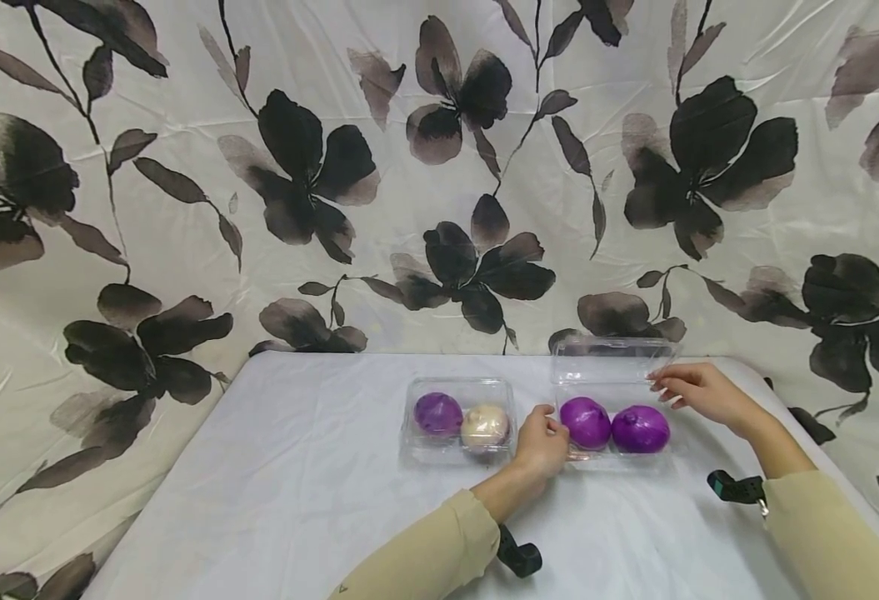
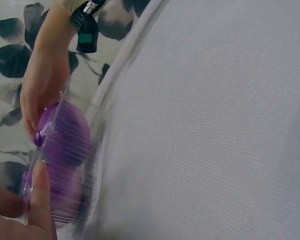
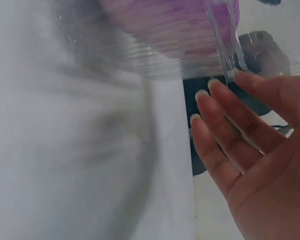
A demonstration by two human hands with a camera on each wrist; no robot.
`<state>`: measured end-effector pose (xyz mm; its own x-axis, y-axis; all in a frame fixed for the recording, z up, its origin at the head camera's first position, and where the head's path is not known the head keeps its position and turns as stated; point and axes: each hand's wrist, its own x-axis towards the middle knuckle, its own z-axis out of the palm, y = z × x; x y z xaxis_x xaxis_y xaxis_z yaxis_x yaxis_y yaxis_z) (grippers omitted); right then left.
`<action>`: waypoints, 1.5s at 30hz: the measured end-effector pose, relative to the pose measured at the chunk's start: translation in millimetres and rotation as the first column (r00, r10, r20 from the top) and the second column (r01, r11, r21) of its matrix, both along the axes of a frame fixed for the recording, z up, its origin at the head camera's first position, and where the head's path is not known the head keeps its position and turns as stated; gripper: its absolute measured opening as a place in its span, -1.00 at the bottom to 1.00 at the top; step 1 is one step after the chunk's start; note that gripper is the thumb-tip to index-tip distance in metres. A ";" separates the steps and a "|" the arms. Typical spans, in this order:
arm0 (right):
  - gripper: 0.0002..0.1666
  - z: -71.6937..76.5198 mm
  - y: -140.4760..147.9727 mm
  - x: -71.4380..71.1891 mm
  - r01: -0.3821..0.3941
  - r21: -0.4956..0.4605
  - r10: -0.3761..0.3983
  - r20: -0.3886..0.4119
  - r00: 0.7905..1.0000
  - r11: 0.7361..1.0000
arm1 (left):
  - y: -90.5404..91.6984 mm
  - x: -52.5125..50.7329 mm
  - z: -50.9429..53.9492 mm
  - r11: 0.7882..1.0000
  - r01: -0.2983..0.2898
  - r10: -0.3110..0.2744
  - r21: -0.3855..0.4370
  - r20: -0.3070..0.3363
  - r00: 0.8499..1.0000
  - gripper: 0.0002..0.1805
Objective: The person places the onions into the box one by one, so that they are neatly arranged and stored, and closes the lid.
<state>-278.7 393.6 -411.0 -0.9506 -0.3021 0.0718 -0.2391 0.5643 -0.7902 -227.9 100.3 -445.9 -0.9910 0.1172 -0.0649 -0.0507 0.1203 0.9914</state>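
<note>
A clear plastic clamshell box (image 1: 619, 464) stands at the right with its lid (image 1: 607, 365) raised at the back. Two round purple, onion-like things (image 1: 585, 422) (image 1: 640, 429) lie side by side in it. My left hand (image 1: 542, 446) pinches the box's left rim between thumb and finger, as the left wrist view shows closely. At the right end of the lid, my right hand (image 1: 701, 393) pinches the plastic edge with its thumb; the other fingers (image 3: 225, 135) spread loosely. Part of the right hand's grip is hidden.
Left of my left hand, a second clear clamshell box (image 1: 439, 457) stands closed, holding one purple onion-like thing (image 1: 437, 413) and one cream-coloured one (image 1: 486, 427). A white cloth (image 1: 297, 500) covers the table. Behind it hangs a flowered curtain (image 1: 379, 208). Each wrist wears a black device (image 1: 517, 554).
</note>
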 end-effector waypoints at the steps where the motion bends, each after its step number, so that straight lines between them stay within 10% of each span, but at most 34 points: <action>1: -0.58 -0.2 0.0 0.3 -0.008 -0.010 0.008 0.016 1.000 1.000 | 0.1 0.1 -0.2 1.000 -0.005 0.005 0.002 0.001 1.000 -0.49; 15: -0.14 -7.1 4.4 3.1 0.014 -0.105 0.003 0.160 0.987 0.994 | 0.9 0.7 0.0 1.000 -0.004 0.004 0.015 0.023 1.000 -0.51; 45: -0.37 -9.4 -1.4 25.3 0.041 -0.093 -0.010 0.314 0.950 0.995 | 2.3 3.2 -1.7 0.991 0.022 -0.031 0.135 0.064 0.997 -0.57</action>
